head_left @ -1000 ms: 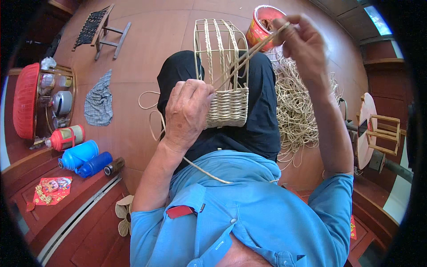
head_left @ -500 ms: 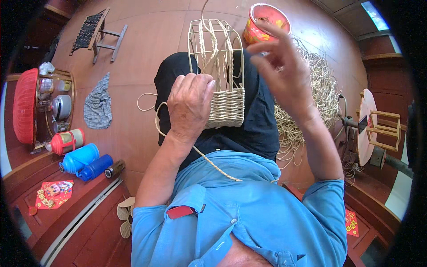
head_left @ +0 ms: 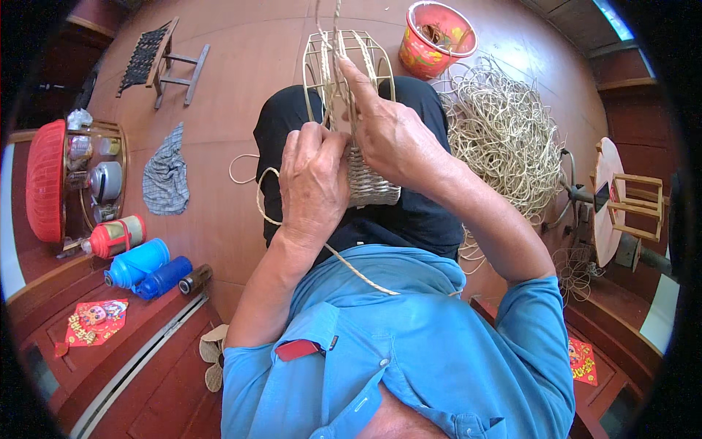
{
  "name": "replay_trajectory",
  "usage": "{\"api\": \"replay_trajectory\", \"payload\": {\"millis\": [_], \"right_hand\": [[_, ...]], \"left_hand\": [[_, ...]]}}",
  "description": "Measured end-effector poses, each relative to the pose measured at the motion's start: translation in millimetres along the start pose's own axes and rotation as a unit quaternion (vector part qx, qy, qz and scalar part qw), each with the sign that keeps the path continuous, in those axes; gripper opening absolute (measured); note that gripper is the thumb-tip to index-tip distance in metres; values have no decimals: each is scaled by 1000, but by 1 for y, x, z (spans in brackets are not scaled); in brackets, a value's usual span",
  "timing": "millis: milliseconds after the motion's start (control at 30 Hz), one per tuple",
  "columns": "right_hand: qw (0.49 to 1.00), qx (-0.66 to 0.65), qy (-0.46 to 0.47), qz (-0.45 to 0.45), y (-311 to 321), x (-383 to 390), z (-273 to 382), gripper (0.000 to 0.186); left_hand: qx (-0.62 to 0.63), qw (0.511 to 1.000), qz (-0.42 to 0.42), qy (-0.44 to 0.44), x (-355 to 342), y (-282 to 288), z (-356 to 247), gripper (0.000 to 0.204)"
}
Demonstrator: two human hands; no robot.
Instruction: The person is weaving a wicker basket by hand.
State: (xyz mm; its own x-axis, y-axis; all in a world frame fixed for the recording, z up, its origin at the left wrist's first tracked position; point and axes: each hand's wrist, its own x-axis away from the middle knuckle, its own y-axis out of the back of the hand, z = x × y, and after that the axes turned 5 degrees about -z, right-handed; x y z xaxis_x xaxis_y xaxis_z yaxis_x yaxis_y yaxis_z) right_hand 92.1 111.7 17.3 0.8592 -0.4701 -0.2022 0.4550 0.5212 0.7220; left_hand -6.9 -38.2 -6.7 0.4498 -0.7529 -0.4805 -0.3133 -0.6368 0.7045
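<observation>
Head view: the basket [head_left: 374, 189] rests between the knees [head_left: 426, 121], which seem to steady it so both hands stay free. The left hand [head_left: 314, 175] bends round its left side, thumb and forefinger drawn together near the woven edge, probably pinning a strand, though their grip is hidden. The right hand [head_left: 398, 139] has its forefinger stretched along a cord [head_left: 336, 25], perhaps guiding it; whether its other fingers grasp anything, I cannot tell. The heap [head_left: 504, 139] lies right of the knees, apparently for easy reach.
</observation>
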Motion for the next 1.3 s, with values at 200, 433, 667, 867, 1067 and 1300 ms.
{"api": "replay_trajectory", "payload": {"millis": [200, 433, 667, 867, 1067, 1300], "right_hand": [[994, -93, -52, -29, 13, 21, 9, 69], [906, -370, -205, -16, 45, 60, -47, 39], [909, -367, -173, -94, 52, 36, -58, 26], [955, -253, -37, -153, 19, -7, -59, 18], [954, -218, -67, -192, 13, 10, -51, 32], [925, -314, -192, -91, 11, 44, -65, 47]], "left_hand": [[-8, 1000, 1, -2, 4, 1, 2, 19], [-25, 994, -27, -101, 4, -3, -2, 32], [-84, 986, 20, -146, 7, -19, -10, 38], [-167, 974, 35, -147, 16, -23, -24, 43], [-86, 990, 76, -87, 1, -18, -27, 42], [0, 994, 101, -43, -10, -12, -30, 27]]}}
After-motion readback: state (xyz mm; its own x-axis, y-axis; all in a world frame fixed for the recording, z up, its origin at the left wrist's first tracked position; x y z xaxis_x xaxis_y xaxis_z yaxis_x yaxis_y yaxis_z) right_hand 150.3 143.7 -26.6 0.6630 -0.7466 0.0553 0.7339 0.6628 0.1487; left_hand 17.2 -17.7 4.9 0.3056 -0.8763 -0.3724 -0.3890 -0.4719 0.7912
